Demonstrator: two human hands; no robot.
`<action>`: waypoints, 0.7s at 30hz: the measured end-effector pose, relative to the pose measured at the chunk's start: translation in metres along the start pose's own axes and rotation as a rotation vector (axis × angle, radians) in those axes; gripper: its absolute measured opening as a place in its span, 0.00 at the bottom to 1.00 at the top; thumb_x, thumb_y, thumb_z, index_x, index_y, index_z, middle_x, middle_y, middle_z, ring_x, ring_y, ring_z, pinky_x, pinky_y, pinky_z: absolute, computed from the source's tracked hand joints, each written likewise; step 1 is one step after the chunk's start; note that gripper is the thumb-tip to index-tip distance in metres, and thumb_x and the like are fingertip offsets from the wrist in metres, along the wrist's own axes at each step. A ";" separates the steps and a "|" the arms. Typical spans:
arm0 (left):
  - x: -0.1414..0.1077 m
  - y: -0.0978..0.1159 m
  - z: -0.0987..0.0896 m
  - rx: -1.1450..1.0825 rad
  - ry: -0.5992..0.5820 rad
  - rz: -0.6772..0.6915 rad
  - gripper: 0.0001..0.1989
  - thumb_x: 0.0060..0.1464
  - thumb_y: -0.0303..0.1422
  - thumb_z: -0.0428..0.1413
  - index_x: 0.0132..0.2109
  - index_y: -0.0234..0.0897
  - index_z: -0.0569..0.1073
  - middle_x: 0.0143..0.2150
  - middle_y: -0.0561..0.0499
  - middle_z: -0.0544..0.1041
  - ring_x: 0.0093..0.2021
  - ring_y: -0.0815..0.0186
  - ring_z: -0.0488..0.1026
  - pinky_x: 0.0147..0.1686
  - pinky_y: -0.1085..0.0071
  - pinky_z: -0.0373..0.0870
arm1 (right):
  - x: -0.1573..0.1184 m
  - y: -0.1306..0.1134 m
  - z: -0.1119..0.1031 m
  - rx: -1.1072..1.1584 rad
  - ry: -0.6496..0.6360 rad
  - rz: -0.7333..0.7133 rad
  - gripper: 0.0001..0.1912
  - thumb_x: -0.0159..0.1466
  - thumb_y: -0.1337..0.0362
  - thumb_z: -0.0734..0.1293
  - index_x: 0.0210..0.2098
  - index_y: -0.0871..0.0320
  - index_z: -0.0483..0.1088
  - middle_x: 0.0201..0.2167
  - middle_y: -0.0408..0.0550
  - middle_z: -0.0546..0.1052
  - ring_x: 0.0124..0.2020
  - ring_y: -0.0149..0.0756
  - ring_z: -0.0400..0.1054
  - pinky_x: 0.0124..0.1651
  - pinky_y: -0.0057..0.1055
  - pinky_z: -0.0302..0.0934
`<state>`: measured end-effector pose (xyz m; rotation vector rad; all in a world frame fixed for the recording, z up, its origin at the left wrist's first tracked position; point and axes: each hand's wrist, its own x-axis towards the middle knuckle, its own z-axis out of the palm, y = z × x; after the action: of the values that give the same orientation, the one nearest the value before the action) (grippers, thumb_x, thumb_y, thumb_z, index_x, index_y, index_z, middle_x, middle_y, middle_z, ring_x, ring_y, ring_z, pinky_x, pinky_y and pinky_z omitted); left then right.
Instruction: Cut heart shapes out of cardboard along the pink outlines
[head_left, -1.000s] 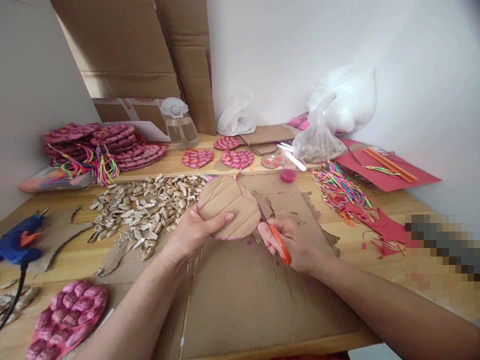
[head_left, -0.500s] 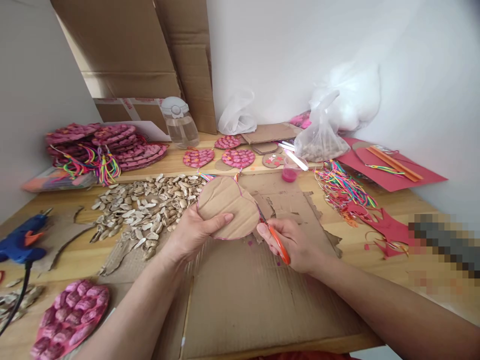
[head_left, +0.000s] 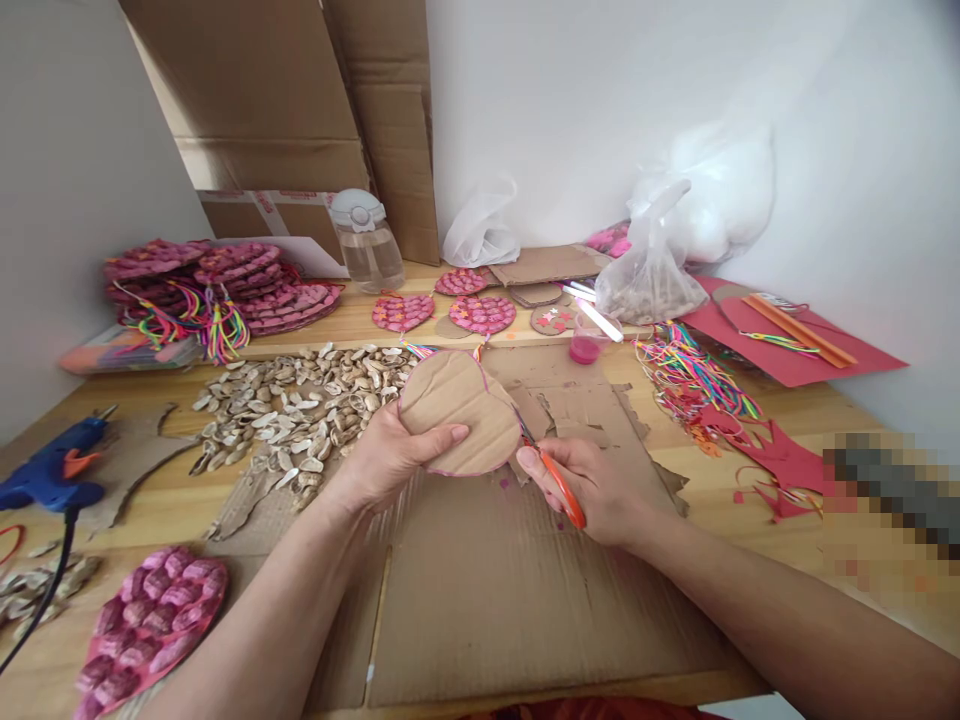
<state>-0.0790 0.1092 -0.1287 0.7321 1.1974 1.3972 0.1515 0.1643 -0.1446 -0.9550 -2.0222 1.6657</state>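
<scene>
Center frame, just above the middle of a large cardboard sheet [head_left: 540, 620] on a wooden surface [head_left: 720, 490], a rounded cardboard cutout [head_left: 457, 410] meets a pair of orange-handled scissors [head_left: 562, 488]. The left hand [head_left: 390, 455] keeps a closed grip on the cutout's left side, thumb flat on top, the other fingers mostly hidden. The right hand [head_left: 589, 485] is wrapped around the scissors, blades at the cutout's right edge; how wide they are parted cannot be told.

Trimming appears well advanced: most of the outline looks cut, with purple marking along the edge. One purple line dips inward from the top, suggesting a notch remains to be cut. The visible face bears no shells.

Other pieces look further along. A stack of pink shell-covered pieces [head_left: 289, 305] with bright tassels fills the upper left, and a tassel-free pink shell-covered piece [head_left: 161, 620] lies lower left. Loose peanut shells [head_left: 315, 405] spread left of center; a blue glue gun [head_left: 56, 465] rests at far left.
</scene>
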 end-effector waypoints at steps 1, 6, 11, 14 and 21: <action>0.000 0.000 0.000 0.001 0.005 -0.001 0.36 0.35 0.32 0.75 0.55 0.36 0.76 0.51 0.41 0.82 0.50 0.49 0.79 0.49 0.57 0.78 | 0.000 0.000 0.000 0.000 -0.004 0.003 0.29 0.67 0.39 0.60 0.22 0.55 0.55 0.16 0.37 0.57 0.18 0.27 0.50 0.23 0.29 0.42; 0.002 -0.001 -0.003 -0.009 -0.020 -0.005 0.37 0.37 0.30 0.74 0.57 0.37 0.75 0.52 0.43 0.81 0.51 0.51 0.79 0.50 0.60 0.78 | -0.002 0.000 0.001 0.021 -0.007 0.002 0.29 0.67 0.39 0.59 0.22 0.55 0.54 0.17 0.37 0.57 0.19 0.27 0.51 0.23 0.29 0.43; 0.002 -0.001 -0.004 -0.014 -0.040 -0.004 0.37 0.39 0.29 0.74 0.58 0.38 0.74 0.53 0.43 0.81 0.52 0.53 0.79 0.50 0.62 0.78 | -0.002 0.000 0.002 0.019 -0.001 -0.015 0.30 0.68 0.39 0.59 0.22 0.55 0.54 0.16 0.37 0.58 0.19 0.27 0.52 0.23 0.29 0.45; 0.001 0.000 -0.004 -0.014 -0.038 -0.008 0.38 0.37 0.30 0.74 0.58 0.37 0.74 0.53 0.42 0.81 0.51 0.52 0.79 0.50 0.59 0.78 | -0.002 0.002 0.003 0.041 -0.001 -0.031 0.29 0.68 0.40 0.59 0.22 0.55 0.54 0.17 0.37 0.59 0.18 0.26 0.53 0.23 0.29 0.46; 0.003 0.001 -0.007 -0.002 -0.054 -0.014 0.33 0.39 0.29 0.73 0.54 0.35 0.76 0.51 0.42 0.82 0.48 0.54 0.80 0.47 0.62 0.79 | -0.002 0.006 0.003 0.048 0.007 -0.012 0.29 0.68 0.41 0.60 0.22 0.55 0.55 0.16 0.37 0.59 0.18 0.26 0.52 0.22 0.28 0.46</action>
<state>-0.0865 0.1099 -0.1309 0.7544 1.1566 1.3585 0.1519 0.1612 -0.1510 -0.9295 -1.9706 1.6944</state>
